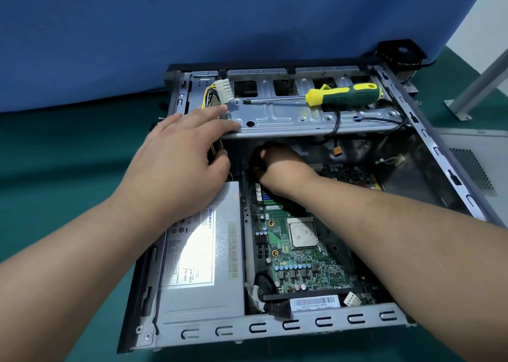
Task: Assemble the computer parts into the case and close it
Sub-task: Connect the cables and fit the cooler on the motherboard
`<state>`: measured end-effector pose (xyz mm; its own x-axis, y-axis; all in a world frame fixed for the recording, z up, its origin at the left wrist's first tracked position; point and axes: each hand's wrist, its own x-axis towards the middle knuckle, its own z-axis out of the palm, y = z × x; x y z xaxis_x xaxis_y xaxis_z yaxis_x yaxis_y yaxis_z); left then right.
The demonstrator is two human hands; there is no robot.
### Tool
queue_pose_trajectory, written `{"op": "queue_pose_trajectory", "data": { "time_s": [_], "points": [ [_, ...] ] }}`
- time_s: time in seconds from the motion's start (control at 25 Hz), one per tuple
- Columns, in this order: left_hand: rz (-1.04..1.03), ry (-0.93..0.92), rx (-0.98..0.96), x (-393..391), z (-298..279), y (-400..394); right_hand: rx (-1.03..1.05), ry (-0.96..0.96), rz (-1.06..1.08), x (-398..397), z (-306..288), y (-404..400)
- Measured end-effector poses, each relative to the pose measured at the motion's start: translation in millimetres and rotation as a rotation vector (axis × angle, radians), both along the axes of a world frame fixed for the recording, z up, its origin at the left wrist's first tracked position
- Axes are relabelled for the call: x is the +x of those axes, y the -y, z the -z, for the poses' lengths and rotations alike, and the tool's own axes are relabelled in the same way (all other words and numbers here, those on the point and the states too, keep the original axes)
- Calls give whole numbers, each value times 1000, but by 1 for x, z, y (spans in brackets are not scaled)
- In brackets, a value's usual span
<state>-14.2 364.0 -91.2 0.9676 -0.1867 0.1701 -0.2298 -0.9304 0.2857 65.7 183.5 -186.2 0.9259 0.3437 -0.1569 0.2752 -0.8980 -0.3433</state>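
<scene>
Open case (288, 324) on green table (55, 153), long axis running away from camera, lid off: grey power supply (203, 268) left, green motherboard (297, 254) right. Left hand (178, 155) spread flat, fingertips on drive tray (288, 114) edge, gripping nothing. Right hand (280, 164) curled under tray; grip unclear. Screwdriver (343, 95) crosswise on tray, tip left.

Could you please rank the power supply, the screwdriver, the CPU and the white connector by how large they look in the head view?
1. Power supply, though it lies nearer the camera.
2. Screwdriver.
3 and 4. CPU and white connector: too alike to rank.
</scene>
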Motion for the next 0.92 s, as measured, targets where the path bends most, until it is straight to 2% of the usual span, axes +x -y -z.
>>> {"op": "queue_pose_trajectory", "data": {
  "time_s": [0.16,0.32,0.48,0.6,0.72,0.8,0.92],
  "points": [
    [6,3,12,0,0,1,-2,-75,-46,-9,-15,10],
    [19,6,57,-2,-3,3,-39,-183,-175,-39,-57,27],
    [9,-13,76,-4,-7,4,105,-84,-278,-65,-117,51],
    [1,-32,83,-6,-9,6,224,171,-181,-54,-149,70],
    [-10,-25,89,-5,-7,5,206,392,24,-24,-151,82],
    [-14,-19,88,-5,-7,5,116,367,116,-8,-138,87],
    [-3,-10,72,-5,-8,7,-21,323,133,1,-112,90]
  ]
}}
